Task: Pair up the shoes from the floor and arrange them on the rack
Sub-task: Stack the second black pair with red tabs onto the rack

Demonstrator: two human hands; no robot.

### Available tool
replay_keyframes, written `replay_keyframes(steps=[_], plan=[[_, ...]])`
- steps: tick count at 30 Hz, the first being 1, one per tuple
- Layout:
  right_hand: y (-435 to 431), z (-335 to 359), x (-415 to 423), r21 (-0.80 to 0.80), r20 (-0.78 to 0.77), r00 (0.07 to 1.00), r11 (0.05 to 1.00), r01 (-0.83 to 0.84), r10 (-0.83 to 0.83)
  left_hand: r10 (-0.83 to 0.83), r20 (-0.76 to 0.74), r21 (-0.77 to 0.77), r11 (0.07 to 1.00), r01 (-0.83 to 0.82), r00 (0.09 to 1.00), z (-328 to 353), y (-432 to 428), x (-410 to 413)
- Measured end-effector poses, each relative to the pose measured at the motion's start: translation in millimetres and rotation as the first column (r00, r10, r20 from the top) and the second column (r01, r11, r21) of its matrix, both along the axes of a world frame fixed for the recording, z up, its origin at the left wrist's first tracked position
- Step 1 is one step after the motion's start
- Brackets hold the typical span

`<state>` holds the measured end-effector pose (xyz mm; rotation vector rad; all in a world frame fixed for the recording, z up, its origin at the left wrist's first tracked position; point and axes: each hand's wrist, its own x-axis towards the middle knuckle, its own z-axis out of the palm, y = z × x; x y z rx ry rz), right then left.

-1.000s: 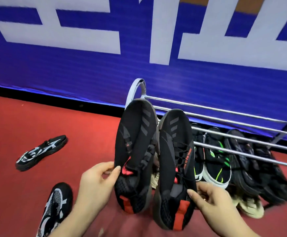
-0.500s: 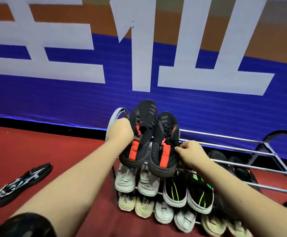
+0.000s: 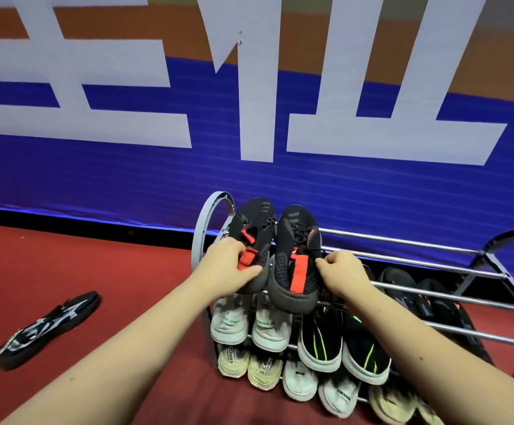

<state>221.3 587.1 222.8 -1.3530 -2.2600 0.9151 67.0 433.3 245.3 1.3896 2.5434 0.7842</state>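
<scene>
Floor (image 3: 96,271) red, blue banner (image 3: 126,179) behind shoe rack (image 3: 199,240)

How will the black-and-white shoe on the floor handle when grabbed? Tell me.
The black-and-white shoe looks low and thin-soled, so probably light and somewhat bendy. Long and flat on the red floor, it should slide, not roll, if pushed.

Two bare hands: left hand (image 3: 228,265), right hand (image 3: 344,277). Two black mesh sneakers with red heel straps (image 3: 295,250), one in each hand's fingers (image 3: 326,265). One silver metal-tube rack (image 3: 218,196). Below the fingers: two pale grey sneakers (image 3: 229,325), two black sneakers with neon-green stripes (image 3: 321,342), two cream-yellow sneakers (image 3: 232,360), two white sneakers (image 3: 298,378). Right of the right fingers: two plain dark sneakers (image 3: 399,286). Far left of the left fingers: one black-and-white patterned shoe (image 3: 47,329).
</scene>
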Motion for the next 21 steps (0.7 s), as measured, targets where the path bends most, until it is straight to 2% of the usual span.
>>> replay_keyframes(steps=[5,16,21], plan=[[-3.0,0.2,-1.1,0.001,-0.010,1.000,1.000,0.008,-0.008,0.065,-0.021,0.086,0.994,-0.063,0.998,12.1,-1.2,-11.4],[-13.1,5.1,-17.9,0.088,0.080,0.996,0.995,-0.037,0.030,0.088,-0.102,0.103,0.992,-0.077,0.991,5.0,-24.0,-18.8],[-15.6,2.8,-22.4,0.054,0.060,0.997,0.998,-0.041,0.038,0.102,-0.249,0.138,0.988,-0.069,0.963,2.4,-27.1,-18.0]])
